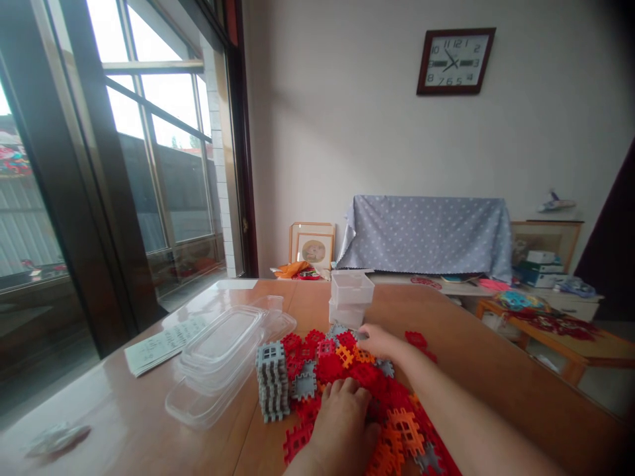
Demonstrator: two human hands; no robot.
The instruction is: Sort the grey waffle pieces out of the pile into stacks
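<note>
**Paper:** folded white printed sheets on the glossy brown counter, left of centre.
**Trays:** clear rectangular plastic trays, stacked loosely, lower centre-left, just beside the stack.
**Stack:** upright column of grey waffle-shaped plastic tiles, long axis vertical; left grip nearer.
**Left grip:** palm down on the pile, lower centre; cannot tell whether holding anything.
**Tubs:** two stacked clear square plastic tubs, centre, just above the pile.
**Pile:** loose red, orange and grey waffle-shaped plastic tiles, long axis toward lower right, beneath both grips.
**Right grip:** at the pile's upper edge, fingers together, narrow; hold cannot be told.
**Strays:** red waffle-shaped tiles, right of the right grip, apart from the pile.
</note>
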